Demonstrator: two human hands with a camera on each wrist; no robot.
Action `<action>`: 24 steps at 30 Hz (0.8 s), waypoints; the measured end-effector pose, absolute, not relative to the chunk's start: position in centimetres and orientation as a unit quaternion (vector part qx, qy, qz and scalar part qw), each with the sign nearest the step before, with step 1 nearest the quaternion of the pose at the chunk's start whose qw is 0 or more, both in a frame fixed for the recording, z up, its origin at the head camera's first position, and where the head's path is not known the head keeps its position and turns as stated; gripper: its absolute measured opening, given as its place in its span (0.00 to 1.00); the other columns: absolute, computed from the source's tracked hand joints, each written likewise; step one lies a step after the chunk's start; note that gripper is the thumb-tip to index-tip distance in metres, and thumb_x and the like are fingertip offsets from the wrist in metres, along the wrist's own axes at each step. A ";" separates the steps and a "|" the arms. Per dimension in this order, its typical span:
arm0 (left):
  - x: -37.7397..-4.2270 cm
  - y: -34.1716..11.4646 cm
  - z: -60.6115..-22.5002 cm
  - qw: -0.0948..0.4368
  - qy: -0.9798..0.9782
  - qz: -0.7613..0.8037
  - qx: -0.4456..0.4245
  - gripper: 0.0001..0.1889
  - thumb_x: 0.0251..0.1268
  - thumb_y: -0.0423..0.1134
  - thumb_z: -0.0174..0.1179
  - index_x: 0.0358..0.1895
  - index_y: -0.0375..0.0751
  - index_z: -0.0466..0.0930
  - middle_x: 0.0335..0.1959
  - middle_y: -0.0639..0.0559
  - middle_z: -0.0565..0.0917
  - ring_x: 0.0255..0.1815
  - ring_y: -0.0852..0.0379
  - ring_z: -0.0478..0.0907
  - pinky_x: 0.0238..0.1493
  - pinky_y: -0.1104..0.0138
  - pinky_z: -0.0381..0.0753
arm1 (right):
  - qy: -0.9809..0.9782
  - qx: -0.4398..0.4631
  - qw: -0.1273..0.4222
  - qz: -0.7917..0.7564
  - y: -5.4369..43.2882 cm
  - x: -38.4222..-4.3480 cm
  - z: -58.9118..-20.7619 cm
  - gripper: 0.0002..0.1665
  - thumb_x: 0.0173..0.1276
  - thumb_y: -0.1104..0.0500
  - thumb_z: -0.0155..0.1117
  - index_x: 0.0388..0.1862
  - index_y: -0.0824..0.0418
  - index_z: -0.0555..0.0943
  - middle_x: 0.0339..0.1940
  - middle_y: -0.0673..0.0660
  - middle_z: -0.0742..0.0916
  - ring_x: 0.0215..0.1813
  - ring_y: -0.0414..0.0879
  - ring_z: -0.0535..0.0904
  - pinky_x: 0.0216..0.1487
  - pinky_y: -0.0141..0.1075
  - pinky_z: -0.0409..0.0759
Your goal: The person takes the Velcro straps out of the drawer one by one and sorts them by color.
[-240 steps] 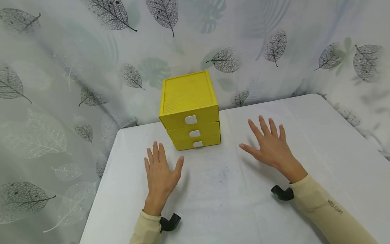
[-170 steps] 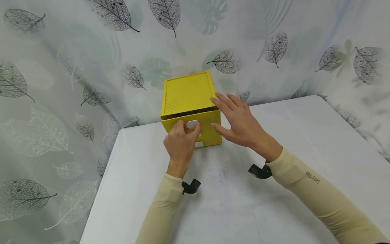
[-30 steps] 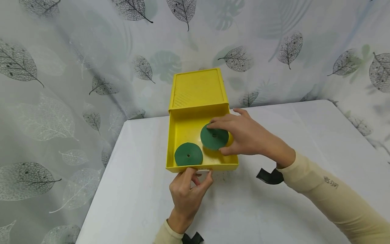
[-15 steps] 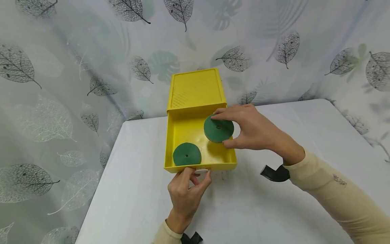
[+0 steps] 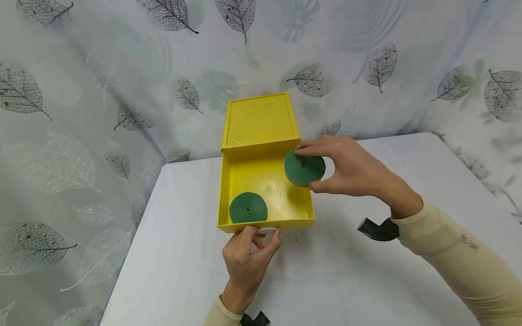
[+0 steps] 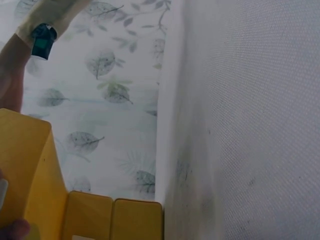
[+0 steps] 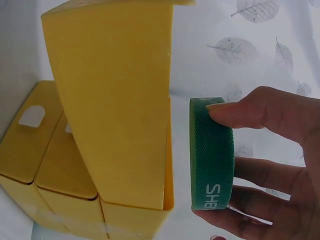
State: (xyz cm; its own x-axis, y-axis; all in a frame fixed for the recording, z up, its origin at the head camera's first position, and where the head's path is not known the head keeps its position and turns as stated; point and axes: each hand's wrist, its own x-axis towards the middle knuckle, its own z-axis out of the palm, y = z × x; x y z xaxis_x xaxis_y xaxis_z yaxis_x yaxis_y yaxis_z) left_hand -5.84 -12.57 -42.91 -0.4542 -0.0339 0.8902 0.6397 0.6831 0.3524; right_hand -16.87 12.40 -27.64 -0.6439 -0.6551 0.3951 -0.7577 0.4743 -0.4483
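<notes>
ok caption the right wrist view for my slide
The right-hand grip holds a white-lettered green roll near the pulled-out yellow drawer.

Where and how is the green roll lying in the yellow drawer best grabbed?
Probably from above, pinching opposite sides of its round edge: the green roll lies flat in the open-topped yellow drawer, near its front left corner, leaving room behind and to its right.

The person wears long beige fabric sleeves (image 5: 461, 262); the one at lower right bears a small dark printed mark (image 5: 470, 241) (too blurred to read). A black, elbow-shaped tubular fitting (image 5: 378, 230) sits at each cuff, right and bottom centre.
</notes>
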 end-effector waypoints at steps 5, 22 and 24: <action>-5.8 -12.6 -43.0 0.484 -0.781 -0.345 -0.193 0.15 0.64 0.46 0.72 0.36 0.36 0.82 0.18 0.55 0.78 0.16 0.61 0.72 0.20 0.68 0.78 | -0.857 0.406 0.102 0.300 13.2 -17.1 -27.6 0.36 0.51 0.63 0.84 0.62 0.63 0.85 0.63 0.60 0.85 0.61 0.58 0.81 0.57 0.54 0.79; -5.6 -12.5 -42.9 0.481 -0.783 -0.344 -0.190 0.15 0.65 0.46 0.72 0.35 0.37 0.81 0.17 0.55 0.77 0.17 0.61 0.72 0.21 0.68 0.78 | -0.899 0.315 0.080 0.294 16.2 -19.6 -28.6 0.35 0.53 0.62 0.84 0.62 0.63 0.85 0.63 0.61 0.84 0.61 0.58 0.80 0.54 0.53 0.81; -5.6 -12.5 -42.9 0.481 -0.784 -0.344 -0.190 0.15 0.65 0.46 0.72 0.35 0.37 0.81 0.17 0.56 0.77 0.16 0.61 0.72 0.21 0.69 0.78 | -0.903 0.306 0.073 0.294 16.4 -19.8 -28.8 0.35 0.53 0.62 0.83 0.62 0.63 0.85 0.63 0.61 0.84 0.59 0.58 0.80 0.53 0.52 0.81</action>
